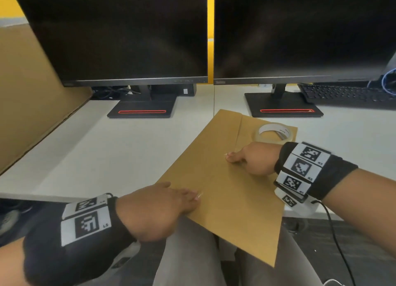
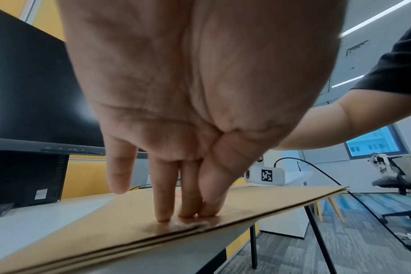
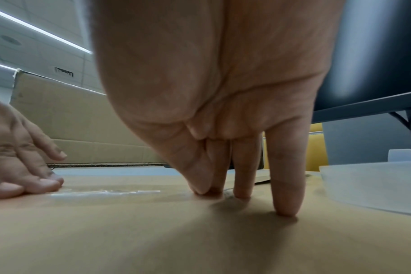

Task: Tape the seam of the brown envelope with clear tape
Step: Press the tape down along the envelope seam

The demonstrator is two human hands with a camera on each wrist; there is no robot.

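The desk (image 1: 90, 148) is white and flat. Two black screens, the left screen (image 1: 120, 33) & the right screen (image 1: 300, 28), stand at the back on dark stands. A black keyboard (image 1: 347, 96) sits far right, behind the right screen's stand. A big cardboard sheet (image 1: 32, 93) leans at the left side. The wall behind is yellow. In the left wrist view the floor is grey carpet w/ an office chair (image 2: 396, 178) far off.

The brown envelope (image 1: 227, 191) lies flat on the desk, in front of the right screen. Its long side runs from far, near the right screen's stand, down toward the person; the near end sticks out past the desk edge, over the lap. A fold line runs across its far end.

The roll of clear tape (image 1: 274, 132) lies flat on the far right corner of the envelope.

A shiny strip of clear tape (image 3: 103, 192) lies on the envelope between both hands.

The left hand (image 1: 158, 208) has straight fingers, tips pressing down on the strip's near end. It grips nothing.

The right hand (image 1: 252, 159) also has straight fingers, tips pushing down on the envelope at the strip's far end. It grips nothing.
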